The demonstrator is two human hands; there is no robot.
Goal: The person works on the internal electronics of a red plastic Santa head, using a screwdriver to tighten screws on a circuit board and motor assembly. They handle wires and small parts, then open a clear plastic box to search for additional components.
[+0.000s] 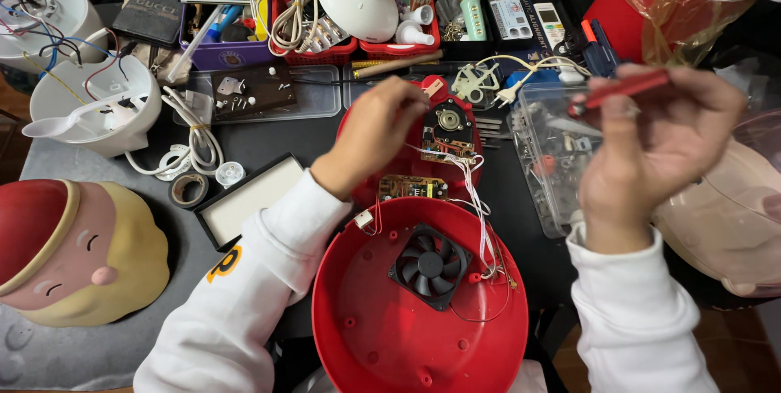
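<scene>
A round red plastic shell with a black fan lies open near me. Behind it sits a second red housing part carrying a motor board and a small green circuit board, joined to the shell by white wires. My left hand rests on that rear housing, fingers curled at its top edge beside the motor board. My right hand is raised over a clear plastic box and grips a red-handled tool, blurred.
A cartoon-face shaped lid lies at the left. White bowl-shaped casings with wires sit at the far left. Red baskets and a purple box of parts line the back. A tape roll and a pinkish dome flank the work.
</scene>
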